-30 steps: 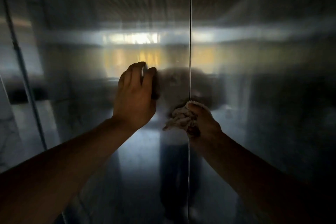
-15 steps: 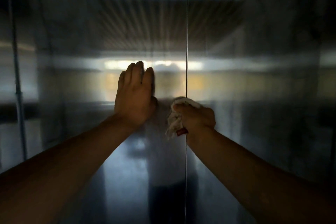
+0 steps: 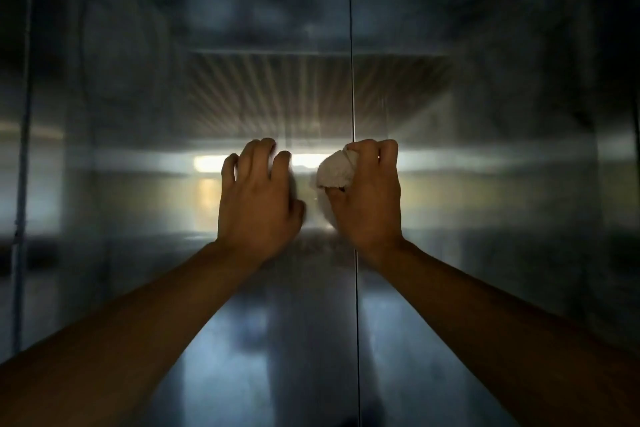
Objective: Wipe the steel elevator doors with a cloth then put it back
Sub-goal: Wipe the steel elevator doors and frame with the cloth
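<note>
Since a second ago both hands have risen to mid-frame. The right hand (image 3: 367, 194) grips a bunched, nubbly white cloth (image 3: 335, 172) against the brushed steel doors (image 3: 485, 184); the left hand (image 3: 258, 198) presses there, fingers bent.

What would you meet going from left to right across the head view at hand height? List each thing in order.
Left door → left hand → cloth → right hand → right door.

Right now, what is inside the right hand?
The right hand grips a bunched white cloth against the steel elevator doors. Its fingers cover the rest of the cloth.
</note>
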